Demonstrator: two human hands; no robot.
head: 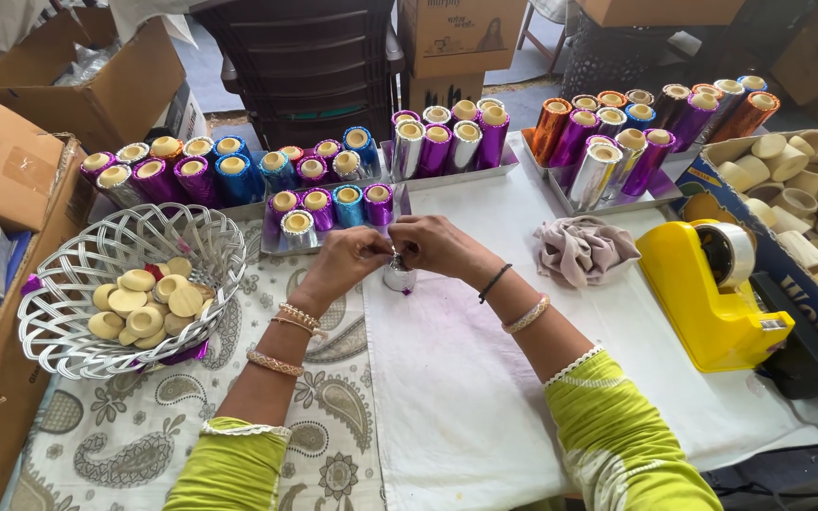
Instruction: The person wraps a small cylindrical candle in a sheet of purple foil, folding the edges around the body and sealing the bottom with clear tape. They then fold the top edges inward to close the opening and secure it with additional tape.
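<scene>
Both hands meeting over a small silver foil-wrapped tube point(399, 276), standing upright on the white cloth of the worktop point(485, 378), just in front of the trays of finished pieces. Left hand point(347, 260) pinching at the tube's top rim, right hand point(437, 246) doing the same from the other side; each grip closed on the foil edge, apparently tucking it inward, though fingertips hide the exact fold. A trace of purple foil at the tube's foot.

Best done with the tube kept upright, foil pulled snug, pleats pressed evenly round the rim, no tearing.

Silver wire basket point(130, 284) of pale round caps to the left, near the left forearm. Yellow tape dispenser point(707, 293) well to the right; crumpled pinkish rag point(579, 251) between it and the hands. Rows of coloured wrapped tubes point(333, 175) behind.
</scene>
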